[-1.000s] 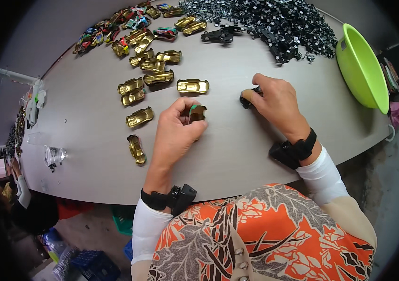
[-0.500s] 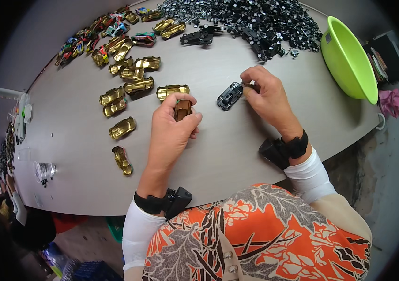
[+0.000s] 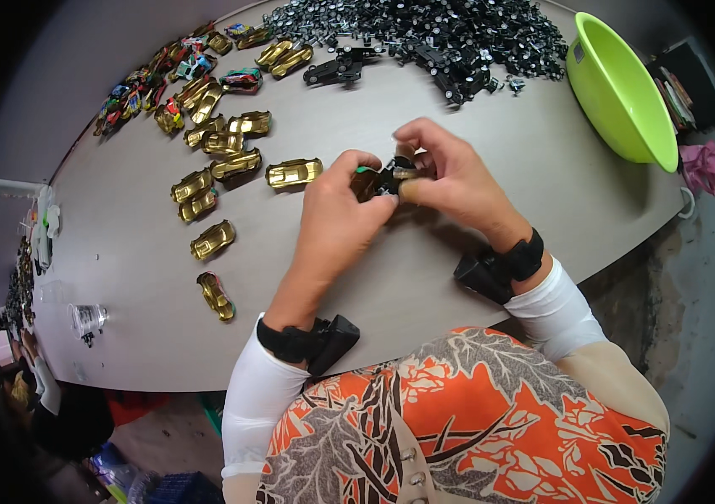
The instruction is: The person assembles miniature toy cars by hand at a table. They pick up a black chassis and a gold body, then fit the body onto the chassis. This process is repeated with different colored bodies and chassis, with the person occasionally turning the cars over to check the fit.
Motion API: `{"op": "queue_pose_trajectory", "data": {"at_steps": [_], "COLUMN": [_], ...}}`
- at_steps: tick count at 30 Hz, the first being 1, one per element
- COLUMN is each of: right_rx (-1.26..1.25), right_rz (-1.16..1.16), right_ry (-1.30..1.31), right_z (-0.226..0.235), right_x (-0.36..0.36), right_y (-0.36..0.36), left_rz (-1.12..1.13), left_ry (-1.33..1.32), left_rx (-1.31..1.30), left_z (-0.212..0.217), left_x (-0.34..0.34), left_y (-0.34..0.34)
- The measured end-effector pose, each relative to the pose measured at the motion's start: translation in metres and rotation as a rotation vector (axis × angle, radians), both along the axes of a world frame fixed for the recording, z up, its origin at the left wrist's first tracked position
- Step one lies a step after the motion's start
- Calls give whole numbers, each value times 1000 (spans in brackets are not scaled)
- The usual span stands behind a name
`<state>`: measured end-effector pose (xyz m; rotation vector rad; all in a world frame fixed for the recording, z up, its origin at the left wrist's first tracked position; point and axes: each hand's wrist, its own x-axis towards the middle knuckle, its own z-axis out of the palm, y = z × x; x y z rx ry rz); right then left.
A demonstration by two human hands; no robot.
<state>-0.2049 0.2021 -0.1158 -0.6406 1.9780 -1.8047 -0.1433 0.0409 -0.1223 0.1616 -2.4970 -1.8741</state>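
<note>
Whereas half a second ago the hands worked apart, the left holding a gold car shell and the right a black chassis, they have now come together just above the middle of the frame. The left hand [image 3: 342,210] is curled shut around the gold toy car shell [image 3: 366,183], of which only a sliver shows between the fingers. The right hand [image 3: 450,172] pinches the black chassis [image 3: 391,178] against that shell, its fingertips closed on it. Both pieces are lifted just over the grey worktop [image 3: 475,336].

To the left of the hands lie loose gold car shells [image 3: 294,172] in a scattered group, running toward the upper left, where painted toy cars [image 3: 174,71] line the worktop's edge. At the top centre sits a heap of black chassis parts [image 3: 441,34]. A green bowl [image 3: 618,88] stands at the upper right.
</note>
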Motion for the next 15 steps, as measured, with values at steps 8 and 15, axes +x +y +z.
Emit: {"op": "queue_pose_trajectory", "data": {"at_steps": [8,15], "right_rx": [-125,-109], "right_rz": [-59,-31], "right_ry": [-98,-268], "right_z": [18,24], "right_x": [21,24], "right_y": [-9,-16], "left_rz": [-18,-62], "left_ry": [-227,-177], "left_rx": [1022,946], "left_z": [-1,-7], "left_x": [12,15], "left_y": [-20,-17]}}
